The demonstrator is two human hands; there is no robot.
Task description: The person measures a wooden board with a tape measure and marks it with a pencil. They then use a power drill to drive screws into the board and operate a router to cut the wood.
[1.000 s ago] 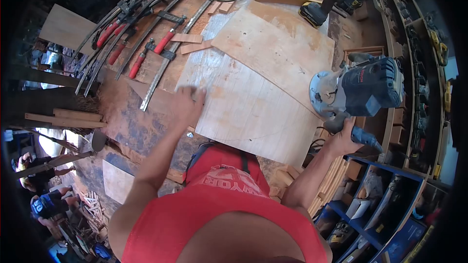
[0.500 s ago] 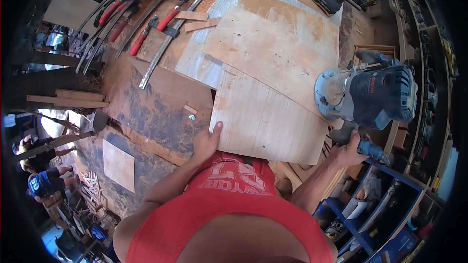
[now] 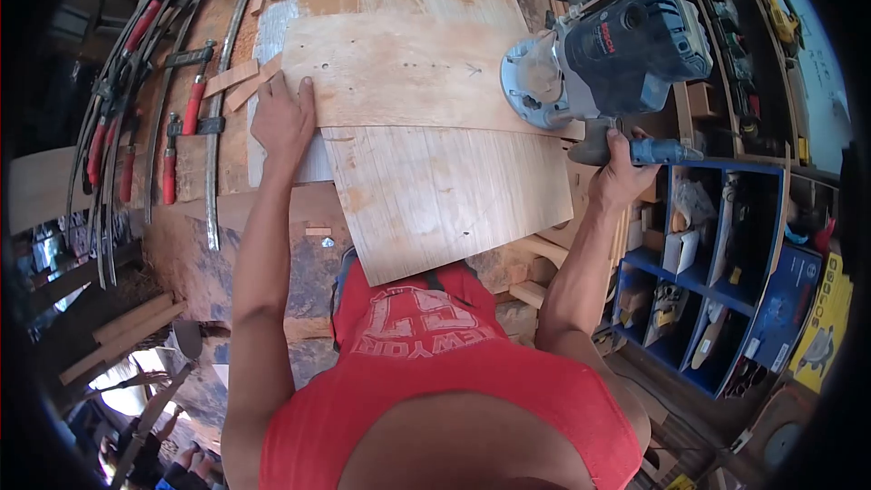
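My left hand (image 3: 283, 122) is at the left edge of the upper plywood board (image 3: 390, 73), thumb and fingers gripping that edge. A second, lighter board (image 3: 445, 195) lies below it, partly covered, its near corner over my lap. At the right, a blue router (image 3: 635, 41) with a round clear base (image 3: 535, 82) stands on the right end of the upper board. My right hand (image 3: 624, 168) is wrapped round the router's near handle (image 3: 592, 142).
Clamps with red handles (image 3: 195, 104) and small wood strips (image 3: 243, 82) lie at the left. A blue shelf unit (image 3: 708, 254) is at the right, beside a yellow box (image 3: 819, 336). Parts of other people (image 3: 186, 467) show at the lower left.
My left hand has gone from the lower board's left edge up to the upper board's left edge. The view has turned. My right hand still holds the router handle.
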